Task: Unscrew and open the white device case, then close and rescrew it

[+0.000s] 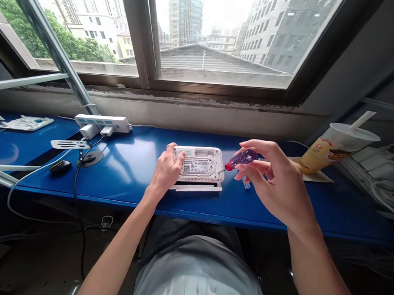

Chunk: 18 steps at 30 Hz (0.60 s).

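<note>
A white router [200,176] lies label side up on the blue desk, its antenna bars [198,188] along the near edge. My left hand [167,169] grips its left end, the thumb resting on the top face and the fingers at the far edge. In my right hand [269,172], a screwdriver [242,158] with a purple handle and red collar is held between thumb and fingertips. Its shaft slants down to the left, and the tip meets the router near its lower right corner. A small clear item [246,182] lies partly hidden behind my right hand.
A power strip [103,122] with plugs and a black mouse [60,167] are on the left, near a metal rack post [62,50]. A drink cup [336,147] stands at the right beside stacked white devices [375,166]. Cables hang over the desk's front edge.
</note>
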### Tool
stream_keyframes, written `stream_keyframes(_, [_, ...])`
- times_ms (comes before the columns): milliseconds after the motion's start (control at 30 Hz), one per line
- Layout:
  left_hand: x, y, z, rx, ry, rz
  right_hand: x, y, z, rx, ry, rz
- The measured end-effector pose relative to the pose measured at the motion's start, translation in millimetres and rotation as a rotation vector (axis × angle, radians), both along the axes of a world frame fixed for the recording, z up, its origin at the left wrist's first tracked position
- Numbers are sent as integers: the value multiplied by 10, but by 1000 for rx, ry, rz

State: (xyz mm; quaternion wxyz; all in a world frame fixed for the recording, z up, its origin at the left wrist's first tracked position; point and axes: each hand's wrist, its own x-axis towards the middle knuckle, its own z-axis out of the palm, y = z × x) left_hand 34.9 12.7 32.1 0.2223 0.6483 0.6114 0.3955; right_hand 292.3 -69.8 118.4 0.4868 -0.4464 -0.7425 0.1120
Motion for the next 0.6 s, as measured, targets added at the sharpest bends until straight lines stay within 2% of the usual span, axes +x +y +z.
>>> stream_keyframes(267, [3,3,8,6,16,10,-12,-16,14,-6,-20,62])
stream_keyframes(400, [7,-3,14,0,15,11,18,-14,21,-59,-22,158])
stream_keyframes(600, [4,-1,13,2,1,-1,-20,-19,19,-132,122,224])
